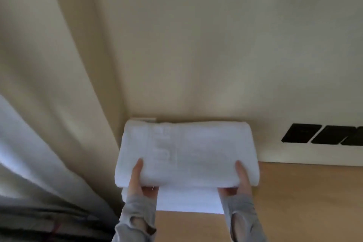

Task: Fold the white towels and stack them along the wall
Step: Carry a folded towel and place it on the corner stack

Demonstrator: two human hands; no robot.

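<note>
A folded white towel [196, 149] is held flat close to the cream wall [196, 45], near the corner. My left hand [139, 180] grips its near left edge, thumb on top and fingers hidden underneath. My right hand [239, 180] grips the near right edge the same way. Directly below the held towel, more folded white towel [188, 199] lies on the wooden surface [294, 202]; how many layers it has is hidden. Both forearms wear grey sleeves with thumb holes.
A pale curtain [49, 104] hangs at the left, reaching down beside the towels. Black rectangular panels [322, 133] sit low on the wall at the right, above a white strip. Dark fabric [39, 222] lies at the bottom left.
</note>
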